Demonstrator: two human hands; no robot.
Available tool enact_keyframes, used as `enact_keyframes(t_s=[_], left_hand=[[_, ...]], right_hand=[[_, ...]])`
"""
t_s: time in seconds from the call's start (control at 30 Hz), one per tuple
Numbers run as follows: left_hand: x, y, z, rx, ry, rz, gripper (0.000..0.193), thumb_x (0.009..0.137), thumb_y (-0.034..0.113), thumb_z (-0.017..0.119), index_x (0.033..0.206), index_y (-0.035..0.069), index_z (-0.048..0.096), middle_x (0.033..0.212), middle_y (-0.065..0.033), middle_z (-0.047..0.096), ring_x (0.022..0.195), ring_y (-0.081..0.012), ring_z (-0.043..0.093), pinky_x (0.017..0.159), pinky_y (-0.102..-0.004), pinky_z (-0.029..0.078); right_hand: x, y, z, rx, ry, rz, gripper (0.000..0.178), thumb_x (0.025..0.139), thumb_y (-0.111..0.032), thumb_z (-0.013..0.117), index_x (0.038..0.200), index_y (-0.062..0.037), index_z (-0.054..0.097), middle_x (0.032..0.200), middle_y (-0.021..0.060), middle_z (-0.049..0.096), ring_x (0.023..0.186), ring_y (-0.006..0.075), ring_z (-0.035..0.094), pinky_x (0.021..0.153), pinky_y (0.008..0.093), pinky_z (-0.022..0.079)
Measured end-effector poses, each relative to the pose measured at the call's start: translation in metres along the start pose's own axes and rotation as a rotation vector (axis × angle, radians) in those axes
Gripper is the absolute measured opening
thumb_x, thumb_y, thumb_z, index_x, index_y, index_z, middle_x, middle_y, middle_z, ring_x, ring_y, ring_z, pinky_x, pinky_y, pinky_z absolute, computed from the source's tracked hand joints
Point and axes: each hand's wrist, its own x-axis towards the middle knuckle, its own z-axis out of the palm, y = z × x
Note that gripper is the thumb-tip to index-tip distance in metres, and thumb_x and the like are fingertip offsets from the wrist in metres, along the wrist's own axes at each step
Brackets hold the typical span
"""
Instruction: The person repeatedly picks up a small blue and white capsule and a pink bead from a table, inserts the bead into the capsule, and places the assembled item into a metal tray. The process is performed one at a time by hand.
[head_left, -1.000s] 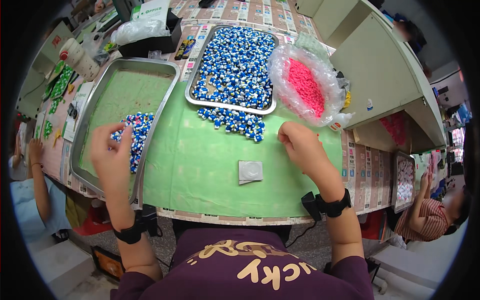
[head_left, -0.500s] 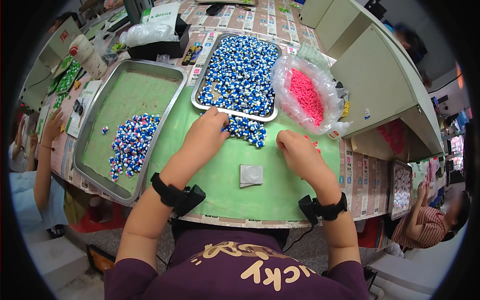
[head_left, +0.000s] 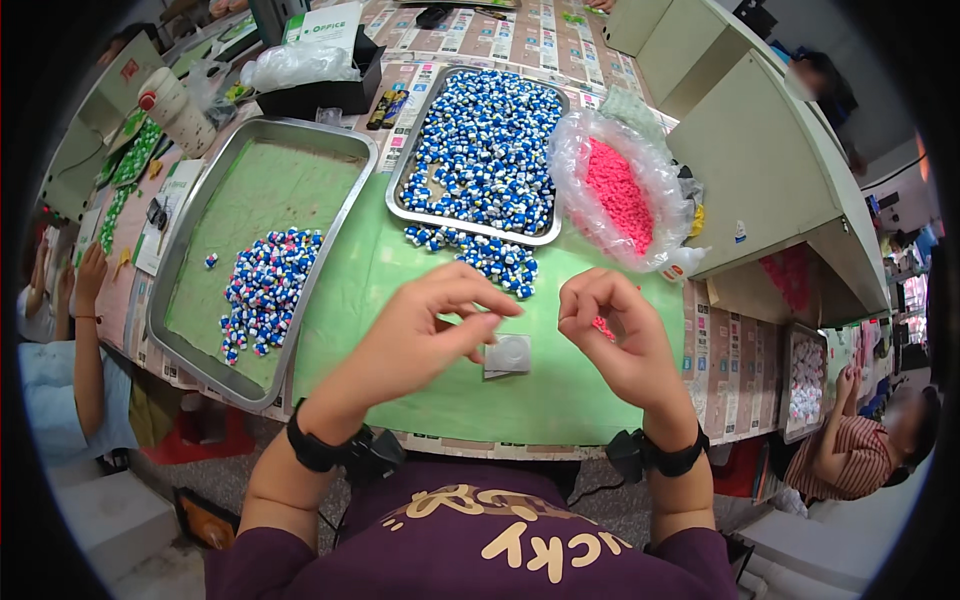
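My left hand [head_left: 425, 325] is raised over the green mat [head_left: 500, 410], index finger and thumb drawn together at their tips. Facing it, my right hand [head_left: 625, 325] has its thumb and index finger pinched. Whatever either pinch holds is too small to make out. Several small pink pieces [head_left: 603, 328] show between my right fingers; I cannot tell if they lie in the palm or behind it. A small pale square block with a round mark [head_left: 508, 354] sits on the mat between my hands. Beyond them is a loose heap of blue-and-white pieces [head_left: 505, 268].
A metal tray [head_left: 550, 238] of blue-and-white pieces stands at the back. At left, another tray [head_left: 165, 345] holds blue, white and pink pieces. A clear bag [head_left: 570, 150] contains pink pieces [head_left: 615, 190]. Grey cabinets [head_left: 770, 170] border the right; other people sit either side.
My left hand has come back from the blue-and-white heap toward the middle of the mat. My right hand has turned and drawn slightly nearer, its pinch now facing the left hand.
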Motion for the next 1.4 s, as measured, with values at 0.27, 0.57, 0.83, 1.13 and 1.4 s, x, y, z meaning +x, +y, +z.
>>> enact_keyframes(t_s=[0.27, 0.57, 0.83, 1.13, 1.4], left_hand=[[0.001, 0.002, 0.026, -0.438, -0.100, -0.111, 0.014, 0.096, 0.013, 0.062, 0.103, 0.001, 0.066, 0.086, -0.0016, 0.061, 0.077, -0.0104, 0.064, 0.067, -0.0245, 0.055], [-0.003, 0.006, 0.013, -0.364, -0.251, -0.203, 0.015, 0.095, 0.015, 0.064, 0.099, 0.001, 0.067, 0.084, -0.0017, 0.064, 0.063, -0.0068, 0.056, 0.052, -0.0221, 0.047], [-0.008, -0.001, 0.005, -0.300, -0.181, -0.262, 0.015, 0.094, 0.010, 0.064, 0.104, -0.001, 0.067, 0.088, -0.0033, 0.065, 0.067, -0.0081, 0.059, 0.056, -0.0221, 0.050], [-0.022, -0.006, -0.021, -0.232, 0.137, -0.098, 0.021, 0.090, 0.003, 0.065, 0.111, -0.003, 0.064, 0.108, -0.0087, 0.065, 0.098, -0.0209, 0.069, 0.079, -0.0280, 0.057], [-0.026, -0.010, -0.024, -0.174, 0.129, -0.139, 0.023, 0.089, -0.001, 0.066, 0.111, -0.002, 0.062, 0.106, -0.0098, 0.067, 0.099, -0.0203, 0.069, 0.076, -0.0266, 0.057]], right_hand=[[-0.002, -0.011, 0.020, -0.052, 0.067, -0.208, 0.020, 0.084, 0.010, 0.062, 0.087, -0.0068, 0.050, 0.091, 0.0062, 0.057, 0.086, 0.0191, 0.055, 0.078, 0.0303, 0.044], [-0.007, -0.024, 0.008, -0.373, -0.164, -0.402, 0.022, 0.072, 0.009, 0.066, 0.089, -0.0028, 0.057, 0.096, 0.0114, 0.063, 0.080, 0.0268, 0.063, 0.064, 0.0337, 0.052], [-0.001, -0.018, 0.008, -0.531, -0.183, -0.379, 0.019, 0.071, 0.007, 0.058, 0.082, -0.0057, 0.050, 0.091, 0.0081, 0.061, 0.078, 0.0280, 0.057, 0.068, 0.0374, 0.044], [-0.001, 0.011, 0.013, -0.694, -0.285, -0.200, 0.020, 0.073, 0.007, 0.059, 0.084, -0.0081, 0.050, 0.088, 0.0027, 0.062, 0.078, 0.0239, 0.053, 0.074, 0.0354, 0.038], [0.005, 0.010, 0.016, -0.779, -0.343, -0.185, 0.020, 0.075, 0.006, 0.059, 0.084, -0.0093, 0.051, 0.087, 0.0018, 0.060, 0.079, 0.0235, 0.054, 0.076, 0.0353, 0.037]])
